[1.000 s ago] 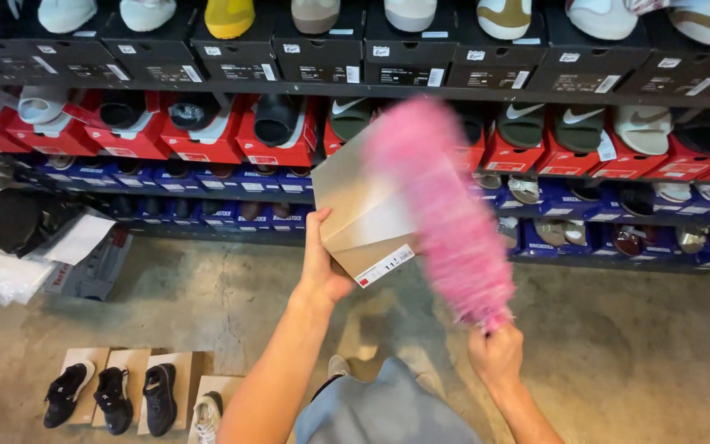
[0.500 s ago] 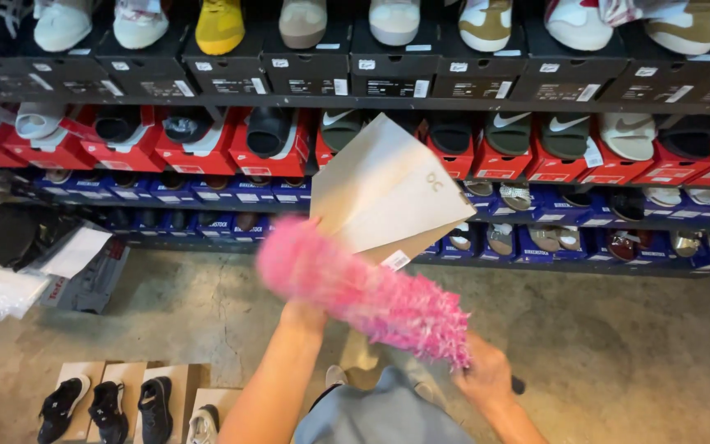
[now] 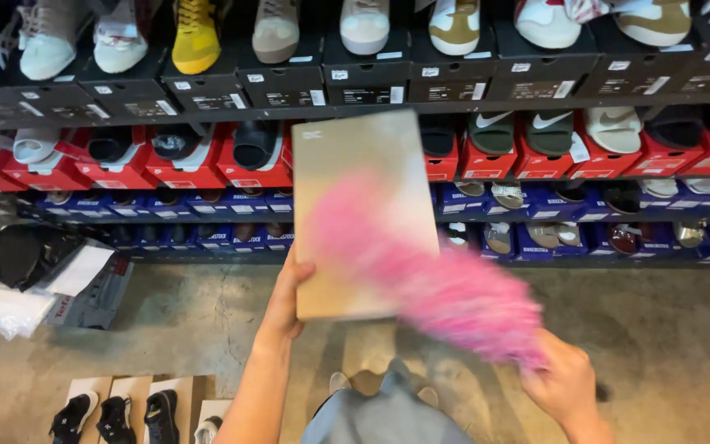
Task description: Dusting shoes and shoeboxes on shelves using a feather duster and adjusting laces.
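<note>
My left hand (image 3: 289, 298) grips the lower left edge of a flat tan cardboard shoe box (image 3: 361, 215) held mid-frame. My right hand (image 3: 567, 385), lower right, is closed around a fluffy pink duster (image 3: 445, 284) lying blurred across the box. Beyond, red open boxes (image 3: 181, 168) each hold a sandal.

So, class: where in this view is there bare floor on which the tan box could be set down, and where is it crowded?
Bare concrete floor lies between the black bag with papers at left and the person's feet, and again at right below the blue boxes. The shelves are packed; shoes on cardboard crowd the lower left.
</note>
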